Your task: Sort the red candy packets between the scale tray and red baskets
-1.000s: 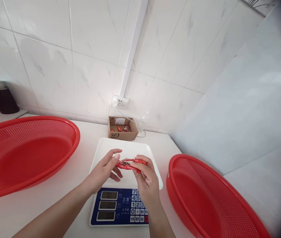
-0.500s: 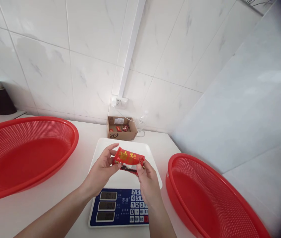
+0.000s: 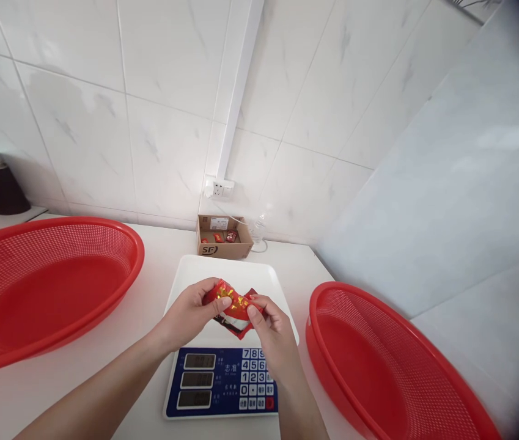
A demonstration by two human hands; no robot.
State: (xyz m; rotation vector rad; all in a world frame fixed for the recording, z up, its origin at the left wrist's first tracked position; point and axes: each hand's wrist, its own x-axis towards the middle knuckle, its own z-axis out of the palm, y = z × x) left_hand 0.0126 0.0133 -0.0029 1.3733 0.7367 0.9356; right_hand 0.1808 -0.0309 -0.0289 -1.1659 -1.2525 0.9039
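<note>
A small red snack packet (image 3: 239,311) with gold print and a white and black patch is stretched between my two hands. My left hand (image 3: 197,308) is closed on its left end, thumb on the front. On the right end, my right hand (image 3: 271,324) pinches it between thumb and fingers. The packet looks bent and creased, dipping in the middle. Below it lies the white pan (image 3: 259,275) of a digital scale, whose blue keypad panel (image 3: 222,382) faces me. The digits on its displays are too dim to read.
Behind the scale stands an open cardboard box (image 3: 227,250) with several small red packets inside. A large red mesh basket (image 3: 117,293) is at the left, another red basket (image 3: 316,342) at the right. A black cup (image 3: 0,189) and a wall socket (image 3: 219,187) are farther back.
The packet went from held flat and straight to creased and tilted down at the right. My left thumb moved up onto its front, and both hands regripped its ends.
</note>
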